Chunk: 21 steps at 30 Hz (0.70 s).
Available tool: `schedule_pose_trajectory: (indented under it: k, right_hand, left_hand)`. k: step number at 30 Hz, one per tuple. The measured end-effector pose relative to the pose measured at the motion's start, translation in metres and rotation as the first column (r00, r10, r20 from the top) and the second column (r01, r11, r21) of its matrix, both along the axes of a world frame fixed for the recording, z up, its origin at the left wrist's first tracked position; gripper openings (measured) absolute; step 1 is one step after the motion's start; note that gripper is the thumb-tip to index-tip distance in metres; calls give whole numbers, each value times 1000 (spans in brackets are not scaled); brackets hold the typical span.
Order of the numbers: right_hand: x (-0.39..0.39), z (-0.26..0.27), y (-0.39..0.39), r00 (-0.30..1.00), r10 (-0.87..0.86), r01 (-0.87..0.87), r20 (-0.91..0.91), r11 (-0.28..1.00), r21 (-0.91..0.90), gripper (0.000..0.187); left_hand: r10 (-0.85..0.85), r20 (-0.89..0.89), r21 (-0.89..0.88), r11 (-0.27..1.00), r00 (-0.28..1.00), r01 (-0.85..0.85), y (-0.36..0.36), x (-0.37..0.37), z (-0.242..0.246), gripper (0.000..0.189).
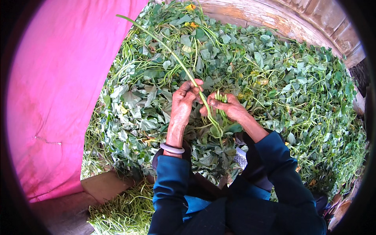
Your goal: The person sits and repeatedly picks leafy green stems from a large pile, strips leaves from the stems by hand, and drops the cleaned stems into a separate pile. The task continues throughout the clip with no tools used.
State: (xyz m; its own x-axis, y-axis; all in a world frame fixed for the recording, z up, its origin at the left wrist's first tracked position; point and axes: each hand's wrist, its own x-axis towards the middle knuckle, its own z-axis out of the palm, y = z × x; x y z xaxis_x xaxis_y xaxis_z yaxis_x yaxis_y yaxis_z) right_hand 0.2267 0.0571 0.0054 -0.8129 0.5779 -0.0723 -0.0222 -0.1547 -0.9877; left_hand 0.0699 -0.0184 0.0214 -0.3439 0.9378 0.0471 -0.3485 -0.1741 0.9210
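Note:
Between the fingers of my left hand (pixel 186 95) is a long green stem (pixel 173 54). One end reaches up and left toward the pink cloth; the other droops past my right hand. My right hand (pixel 224 105) grips a small bunch of short cut stems (pixel 219 98), their ends showing above the thumb. Its fingertips are close to the long stem, and whether they touch it I cannot tell. A thick heap of leafy green vines (pixel 252 70) spreads beneath and around both hands.
A large pink cloth (pixel 58 88) hangs on the left. Wooden boards (pixel 264 16) border the heap at the top right. A pile of bare stems (pixel 126 208) lies at lower left beside a wooden beam (pixel 105 186). A white perforated item (pixel 241 157) shows near my right leg.

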Motion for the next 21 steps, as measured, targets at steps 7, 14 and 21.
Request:
schedule_pose_trajectory:
  k: [7, 14, 21]
  right_hand:
    - [-5, -7, -13, 1000, -1, -4, -17, 959, -284, 18]
    - [-8, -17, -2, 958, -245, 256, 153, 964, -63, 14]
    - [20, -15, 50, 798, -567, 444, -203, 782, -438, 9]
  left_hand:
    - [42, -171, -63, 997, 984, -53, 2, 0, -7, 17]
    - [223, -273, 55, 975, 936, -216, 2, 28, -9, 23]
    - [503, -168, 153, 863, 848, -482, -88, 20, 43, 19]
